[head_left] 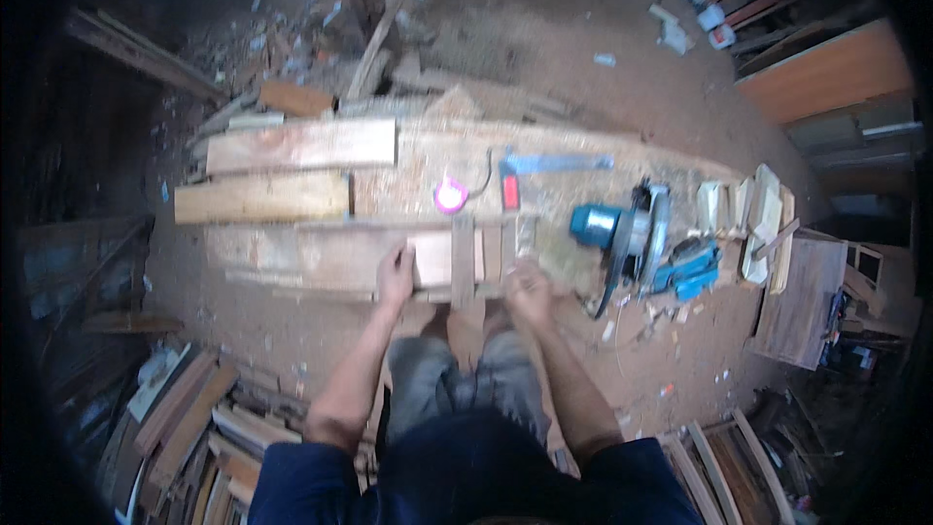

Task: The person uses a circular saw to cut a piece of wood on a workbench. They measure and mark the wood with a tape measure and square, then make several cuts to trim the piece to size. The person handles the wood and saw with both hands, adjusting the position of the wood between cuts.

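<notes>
A short pale wooden board (430, 258) lies on the workbench in front of me. My left hand (395, 275) is closed at its left end, the fingertips against its edge. Across the board runs a narrow darker wooden strip (463, 258), pointing toward me. Right of the strip, my right hand (528, 292) is closed at the bench's near edge, beside a small brown wood piece (493, 253). What its curled fingers hold, if anything, is too blurred to make out.
On the bench are a pink tape measure (450, 195), a try square (554, 164) with a red-marked handle, a teal circular saw (622, 231) and a blue power tool (688, 270). Two planks (301, 148) lie back left; wood offcuts (748, 209) sit right.
</notes>
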Available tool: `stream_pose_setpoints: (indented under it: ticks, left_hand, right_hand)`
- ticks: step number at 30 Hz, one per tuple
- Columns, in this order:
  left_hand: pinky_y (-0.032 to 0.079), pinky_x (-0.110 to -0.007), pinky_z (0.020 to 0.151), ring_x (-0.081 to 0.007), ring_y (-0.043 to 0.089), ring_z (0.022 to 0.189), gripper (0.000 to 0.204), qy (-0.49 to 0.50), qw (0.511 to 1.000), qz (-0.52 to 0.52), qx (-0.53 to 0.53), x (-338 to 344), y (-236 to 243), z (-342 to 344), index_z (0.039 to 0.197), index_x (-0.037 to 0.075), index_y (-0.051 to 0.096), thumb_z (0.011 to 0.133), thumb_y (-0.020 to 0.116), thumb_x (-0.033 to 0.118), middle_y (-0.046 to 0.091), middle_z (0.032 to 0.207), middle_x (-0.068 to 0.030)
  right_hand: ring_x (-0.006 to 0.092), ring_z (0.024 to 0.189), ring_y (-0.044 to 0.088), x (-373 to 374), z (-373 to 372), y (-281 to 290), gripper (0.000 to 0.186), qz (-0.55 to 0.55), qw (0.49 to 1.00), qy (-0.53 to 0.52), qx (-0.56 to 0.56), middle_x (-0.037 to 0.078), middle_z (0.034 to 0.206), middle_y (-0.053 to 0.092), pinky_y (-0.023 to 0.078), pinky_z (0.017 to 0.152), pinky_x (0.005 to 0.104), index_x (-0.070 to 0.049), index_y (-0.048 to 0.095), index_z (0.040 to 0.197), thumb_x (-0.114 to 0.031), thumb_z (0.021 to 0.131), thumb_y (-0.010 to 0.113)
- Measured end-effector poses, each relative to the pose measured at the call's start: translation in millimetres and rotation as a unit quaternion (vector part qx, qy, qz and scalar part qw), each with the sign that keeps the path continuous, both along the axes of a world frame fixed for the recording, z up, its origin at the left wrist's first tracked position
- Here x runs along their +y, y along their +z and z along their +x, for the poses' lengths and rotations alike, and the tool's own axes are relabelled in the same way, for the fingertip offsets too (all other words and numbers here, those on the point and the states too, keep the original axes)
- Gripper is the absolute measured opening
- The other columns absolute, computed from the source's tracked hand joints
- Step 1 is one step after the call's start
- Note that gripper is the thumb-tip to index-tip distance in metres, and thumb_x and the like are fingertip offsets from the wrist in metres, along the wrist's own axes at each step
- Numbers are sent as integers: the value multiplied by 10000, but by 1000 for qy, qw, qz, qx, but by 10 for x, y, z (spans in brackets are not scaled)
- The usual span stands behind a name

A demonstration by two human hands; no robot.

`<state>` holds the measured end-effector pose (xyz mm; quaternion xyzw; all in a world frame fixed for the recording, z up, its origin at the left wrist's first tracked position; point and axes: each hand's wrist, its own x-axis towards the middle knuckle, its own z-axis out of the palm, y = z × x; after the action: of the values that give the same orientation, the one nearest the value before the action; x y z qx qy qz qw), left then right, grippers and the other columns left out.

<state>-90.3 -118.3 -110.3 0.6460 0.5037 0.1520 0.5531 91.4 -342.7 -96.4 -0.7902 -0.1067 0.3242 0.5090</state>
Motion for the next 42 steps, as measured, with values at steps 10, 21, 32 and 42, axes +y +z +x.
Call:
stream_pose_setpoints:
  ticks: [10,21,32,42]
  left_hand:
    - [523,-348,856,-220,701,901,329,64,997,-35,11,-32,-92,66,1106,-25,742,977,658,266,761,989,-173]
    - [474,-301,816,-128,565,862,263,140,990,-8,-29,646,77,-1050,1057,23,701,1031,614,270,661,904,6]
    - [449,-282,689,-65,513,763,335,82,989,-87,-83,253,1352,-563,894,18,683,1056,577,292,626,798,22]
    - [430,-275,617,-76,530,717,262,-26,990,112,-85,175,1957,86,965,-5,700,1004,670,252,637,793,7]
  right_hand:
    - [431,1247,543,1031,-477,381,847,-155,956,89,-231,294,1294,562,453,1058,493,29,535,1354,-358,701,910]
    - [323,1139,650,949,-542,273,689,-49,987,35,-151,220,1226,653,509,991,396,24,530,1373,-285,839,837]
    - [229,1177,640,699,-724,1381,535,60,913,228,334,106,1264,655,556,950,429,-52,503,1450,-264,996,692]
    - [225,1182,635,483,-632,2215,633,93,920,156,347,110,1318,617,566,938,454,-36,425,1508,-398,1023,610]
